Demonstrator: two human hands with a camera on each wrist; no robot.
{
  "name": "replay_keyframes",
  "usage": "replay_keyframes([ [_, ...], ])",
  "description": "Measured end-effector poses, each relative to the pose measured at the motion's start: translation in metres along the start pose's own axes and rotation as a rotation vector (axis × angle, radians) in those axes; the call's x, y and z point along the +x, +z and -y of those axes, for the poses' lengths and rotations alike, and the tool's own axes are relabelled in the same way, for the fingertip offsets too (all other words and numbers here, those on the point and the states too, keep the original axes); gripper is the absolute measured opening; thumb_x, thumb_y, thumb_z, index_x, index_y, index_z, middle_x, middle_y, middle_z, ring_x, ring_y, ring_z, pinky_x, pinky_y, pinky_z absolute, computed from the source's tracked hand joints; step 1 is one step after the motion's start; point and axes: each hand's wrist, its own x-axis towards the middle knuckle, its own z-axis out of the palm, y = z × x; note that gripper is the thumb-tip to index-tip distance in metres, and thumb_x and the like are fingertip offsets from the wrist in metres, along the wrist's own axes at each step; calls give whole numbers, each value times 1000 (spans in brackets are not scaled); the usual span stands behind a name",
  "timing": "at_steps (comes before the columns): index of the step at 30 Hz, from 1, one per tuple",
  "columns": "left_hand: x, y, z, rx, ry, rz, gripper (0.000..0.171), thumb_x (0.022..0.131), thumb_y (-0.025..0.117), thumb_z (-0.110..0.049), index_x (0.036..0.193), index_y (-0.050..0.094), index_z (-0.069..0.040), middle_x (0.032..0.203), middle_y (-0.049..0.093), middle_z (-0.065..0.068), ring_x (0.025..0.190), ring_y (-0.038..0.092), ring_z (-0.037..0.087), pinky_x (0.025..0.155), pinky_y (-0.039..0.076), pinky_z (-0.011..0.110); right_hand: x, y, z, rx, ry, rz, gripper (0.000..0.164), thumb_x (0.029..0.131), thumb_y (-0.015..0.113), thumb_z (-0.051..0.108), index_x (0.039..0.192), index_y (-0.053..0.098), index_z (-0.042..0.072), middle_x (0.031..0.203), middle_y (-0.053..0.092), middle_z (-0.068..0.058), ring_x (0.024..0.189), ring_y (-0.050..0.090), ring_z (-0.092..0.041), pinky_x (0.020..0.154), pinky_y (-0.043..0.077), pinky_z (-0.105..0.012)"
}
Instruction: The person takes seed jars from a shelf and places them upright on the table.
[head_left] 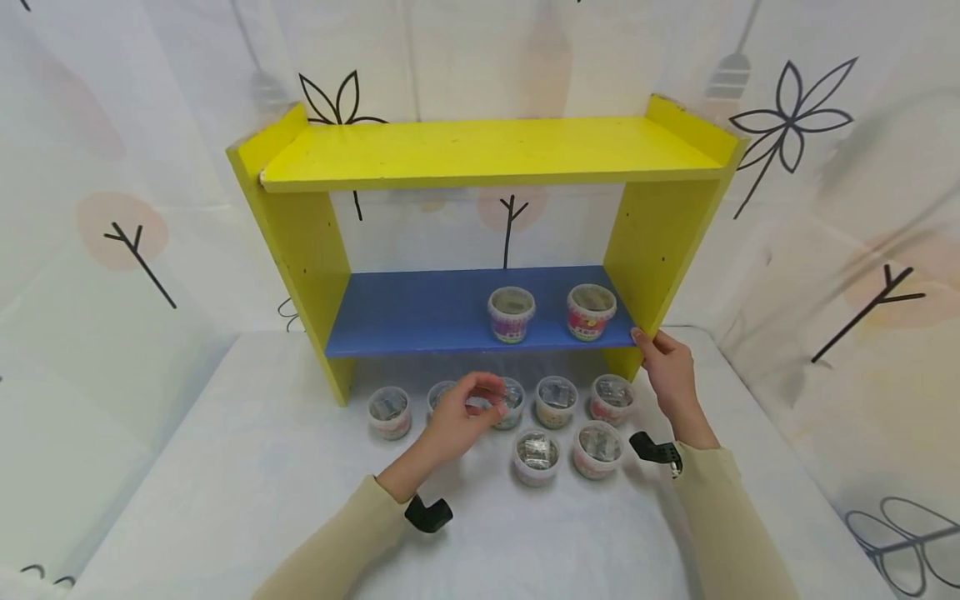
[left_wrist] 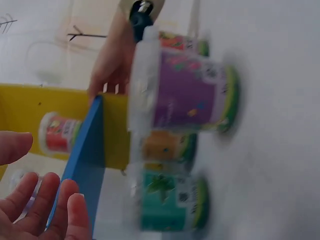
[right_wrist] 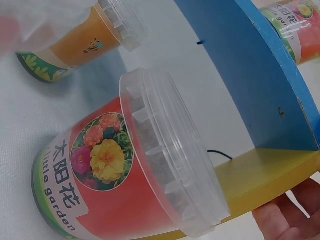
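Note:
My left hand (head_left: 468,412) hovers among lidded planting tubs on the table, its fingers loosely curved with nothing between them. Beneath and behind it are a tub (head_left: 440,392), partly hidden, and another tub (head_left: 512,404) with a teal label. My right hand (head_left: 671,367) grips the right side panel of a yellow and blue shelf unit (head_left: 637,242), thumb on its front edge. A purple-labelled tub (head_left: 512,317) and a red-labelled tub (head_left: 591,313) stand on the blue shelf board (head_left: 420,308). In the right wrist view, a red tub (right_wrist: 110,165) with flower pictures stands near the right hand.
More tubs stand on the white-covered table (head_left: 247,483): one at the left (head_left: 389,414), a front pair including a purple tub (left_wrist: 195,92), and others by the right panel, such as an orange tub (right_wrist: 85,42). The yellow top board (head_left: 487,146) spans above. A patterned cloth (head_left: 150,167) hangs behind.

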Motion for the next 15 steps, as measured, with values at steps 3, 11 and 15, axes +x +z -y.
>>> replay_keyframes([
  [3, 7, -11, -6, -11, 19, -61, 36, 93, 71, -17, 127, 60, -9, 122, 64, 11, 108, 60, 21, 84, 51, 35, 1, 0, -1, 1, -4, 8, 66, 99, 53, 52, 146, 49, 7, 136, 57, -17, 125, 52, -31, 105, 40, -52],
  [11, 23, -41, -24, -64, 72, -184, 39, 92, 72, -12, 128, 58, -6, 125, 63, 10, 110, 61, 25, 85, 52, 38, 1, 0, -1, 0, 0, 6, 66, 99, 52, 52, 146, 49, 7, 137, 57, -17, 126, 52, -33, 105, 40, -52],
  [15, 33, -51, -30, -88, 101, -202, 43, 91, 73, -9, 130, 57, -5, 129, 61, 13, 115, 59, 29, 89, 51, 41, 0, 0, -1, -4, 2, 3, 66, 99, 52, 52, 146, 49, 7, 137, 57, -17, 126, 51, -34, 105, 40, -52],
])
